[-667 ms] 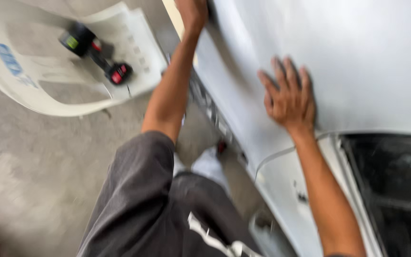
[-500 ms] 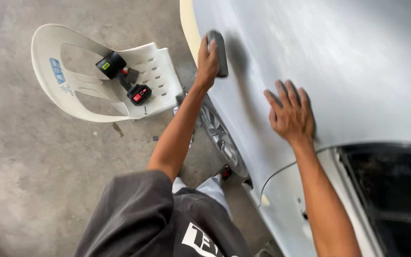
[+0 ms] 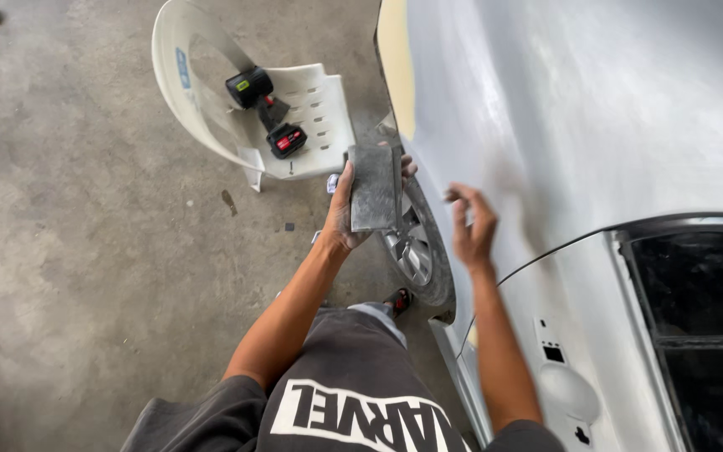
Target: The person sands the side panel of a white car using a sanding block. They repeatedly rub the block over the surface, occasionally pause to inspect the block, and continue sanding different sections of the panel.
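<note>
Left hand [image 3: 346, 219] gripped the grey sanding block [image 3: 373, 187] by one edge, held off the car panel [image 3: 579, 125] above the wheel [image 3: 416, 243]. Right hand [image 3: 472, 226] was blurred, loosely open, holding nothing, just off the panel. Risk: the edge-only grip could have let the block slip onto the wheel or floor [image 3: 85, 251].

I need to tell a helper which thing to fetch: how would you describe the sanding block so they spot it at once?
Start at the grey car body, then look beside its front wheel. The sanding block is the flat, dusty grey rectangle held upright in the left hand, unlike the black power tool on the white chair.
</note>
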